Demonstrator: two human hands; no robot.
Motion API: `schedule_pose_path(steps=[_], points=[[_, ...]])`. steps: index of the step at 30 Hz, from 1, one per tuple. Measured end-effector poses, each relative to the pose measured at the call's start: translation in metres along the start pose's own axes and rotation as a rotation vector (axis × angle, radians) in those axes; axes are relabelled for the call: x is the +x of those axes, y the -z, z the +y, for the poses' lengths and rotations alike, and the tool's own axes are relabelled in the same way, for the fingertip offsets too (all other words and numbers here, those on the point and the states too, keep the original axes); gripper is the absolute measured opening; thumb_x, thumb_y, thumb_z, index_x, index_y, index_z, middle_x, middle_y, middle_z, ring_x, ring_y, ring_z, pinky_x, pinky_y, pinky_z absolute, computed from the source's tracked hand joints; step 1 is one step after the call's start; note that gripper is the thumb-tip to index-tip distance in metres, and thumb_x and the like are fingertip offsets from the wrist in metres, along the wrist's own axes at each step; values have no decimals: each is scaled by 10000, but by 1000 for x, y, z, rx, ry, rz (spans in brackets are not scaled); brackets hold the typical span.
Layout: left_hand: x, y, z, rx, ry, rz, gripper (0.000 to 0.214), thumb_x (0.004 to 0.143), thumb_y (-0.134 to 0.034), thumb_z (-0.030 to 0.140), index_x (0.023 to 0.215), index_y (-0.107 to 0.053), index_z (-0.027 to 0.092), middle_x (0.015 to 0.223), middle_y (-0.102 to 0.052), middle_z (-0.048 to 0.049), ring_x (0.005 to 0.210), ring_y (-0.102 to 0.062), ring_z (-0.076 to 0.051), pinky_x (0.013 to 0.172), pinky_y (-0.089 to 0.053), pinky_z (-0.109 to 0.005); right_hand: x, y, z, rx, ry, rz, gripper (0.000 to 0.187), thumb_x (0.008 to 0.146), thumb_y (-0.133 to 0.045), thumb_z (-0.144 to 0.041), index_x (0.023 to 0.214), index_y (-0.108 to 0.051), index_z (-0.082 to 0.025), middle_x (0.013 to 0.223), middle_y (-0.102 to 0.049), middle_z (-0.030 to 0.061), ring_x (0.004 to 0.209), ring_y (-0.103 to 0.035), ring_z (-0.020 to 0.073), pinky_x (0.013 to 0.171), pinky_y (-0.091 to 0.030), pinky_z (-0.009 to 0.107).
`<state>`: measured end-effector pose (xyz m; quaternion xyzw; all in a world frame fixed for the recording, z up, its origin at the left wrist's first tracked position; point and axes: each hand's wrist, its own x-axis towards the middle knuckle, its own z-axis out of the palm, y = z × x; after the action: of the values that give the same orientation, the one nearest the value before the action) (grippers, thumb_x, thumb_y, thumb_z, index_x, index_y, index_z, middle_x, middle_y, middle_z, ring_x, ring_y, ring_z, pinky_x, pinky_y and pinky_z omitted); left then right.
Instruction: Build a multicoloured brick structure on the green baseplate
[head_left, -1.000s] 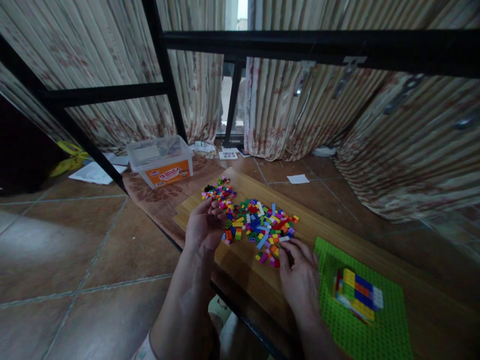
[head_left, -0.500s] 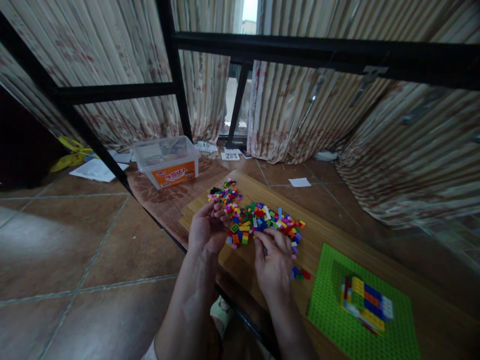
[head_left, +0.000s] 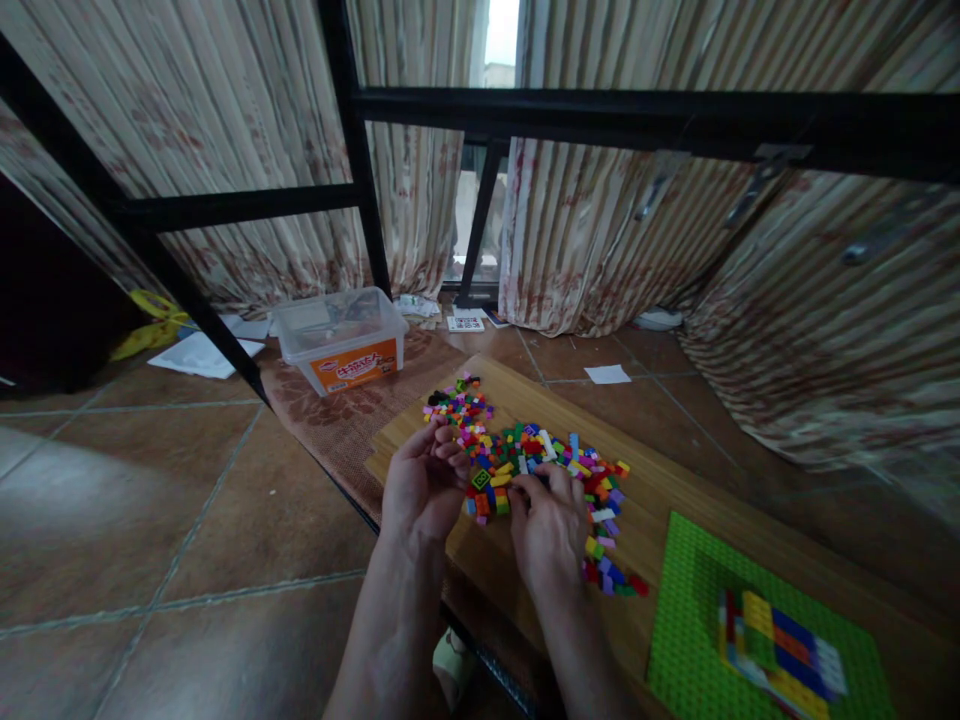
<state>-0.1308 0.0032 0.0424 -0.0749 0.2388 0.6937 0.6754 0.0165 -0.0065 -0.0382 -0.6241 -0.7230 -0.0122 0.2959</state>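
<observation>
A pile of small colourful toy building bricks (head_left: 517,440) lies spread over a wooden board. My left hand (head_left: 427,480) hovers at the pile's near left side, palm turned up and fingers loosely curled; nothing shows in the palm. At the front of the pile is my right hand (head_left: 551,525), back upward, with thumb and index finger drawn together over the bricks. Whatever is between those fingertips is too small to make out. Further right, a multicoloured block of stacked bricks (head_left: 787,645) sits on a green studded baseplate (head_left: 686,600).
The wooden board (head_left: 637,530) lies on a brown cloth-covered surface (head_left: 330,450) edged by a dark frame bar. A clear plastic tub (head_left: 337,325) with an orange label stands at the back left. Papers, including a white sheet (head_left: 607,374), lie on the tiled floor before the curtains.
The view has tilted slightly, so the whole scene sits lower in the picture. My right hand's fingers stay at the front of the pile; my left hand keeps its curled, palm-up pose.
</observation>
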Motion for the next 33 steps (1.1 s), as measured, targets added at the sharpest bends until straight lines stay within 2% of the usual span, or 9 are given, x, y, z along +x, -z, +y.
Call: schedule_pose_path(steps=[5,13,16,19,22,25,27,30,33], points=[[-1,0,0,-18,8,-16,140,885,-451,60,801,-540,129,575,-454,53,406,-426,-36,408,-391,-146,-2,4,0,-32,-3,-67,111,831,-600,-157,852,-689,-222,1021,-596,88,953,-491,266,839,-402,390],[-3,-6,-10,10,34,11,154,901,-438,67,815,-558,111,586,-467,50,417,-419,-26,415,-392,-137,-16,16,3,26,-25,-72,106,861,-550,-133,850,-619,-213,1050,-618,86,954,-516,265,848,-405,402],[-3,-8,-15,35,48,0,157,900,-432,64,828,-564,109,597,-477,44,423,-419,-29,420,-393,-143,-20,31,6,172,-117,-9,74,903,-525,-210,853,-579,-214,961,-638,70,901,-552,245,799,-422,371],[-4,-11,-23,63,58,-13,168,887,-426,52,793,-552,112,587,-473,42,425,-416,-30,422,-392,-142,-29,48,11,409,-295,37,157,949,-466,-324,881,-567,-224,808,-643,23,723,-590,180,661,-433,292],[-7,-15,-41,124,94,-21,158,860,-443,37,777,-552,115,572,-472,44,425,-417,-34,421,-390,-142,-40,60,17,646,-445,67,225,934,-487,-395,860,-606,-218,748,-649,-1,658,-599,146,606,-445,250],[-13,-17,-71,240,209,-63,133,838,-475,37,788,-573,112,579,-488,39,430,-422,-36,420,-384,-143,-48,72,27,821,-532,105,237,887,-553,-404,854,-670,-201,774,-688,14,680,-624,148,608,-486,245],[-20,-15,-94,351,287,-86,108,826,-504,49,793,-587,110,597,-510,33,440,-431,-35,431,-385,-143,-52,84,38,856,-579,131,234,854,-591,-402,883,-703,-199,795,-708,22,662,-633,147,607,-510,254],[-34,-8,-126,536,304,-109,39,796,-583,106,817,-616,112,633,-546,28,473,-465,-37,450,-379,-143,-61,108,60,823,-650,172,241,810,-635,-412,886,-727,-202,765,-713,21,615,-637,145,588,-528,267],[-49,1,-152,704,367,-186,125,739,-670,181,842,-643,115,655,-569,25,503,-480,-37,473,-364,-143,-72,135,88,775,-727,227,284,781,-658,-435,922,-732,-199,759,-715,28,615,-651,153,598,-541,287]])
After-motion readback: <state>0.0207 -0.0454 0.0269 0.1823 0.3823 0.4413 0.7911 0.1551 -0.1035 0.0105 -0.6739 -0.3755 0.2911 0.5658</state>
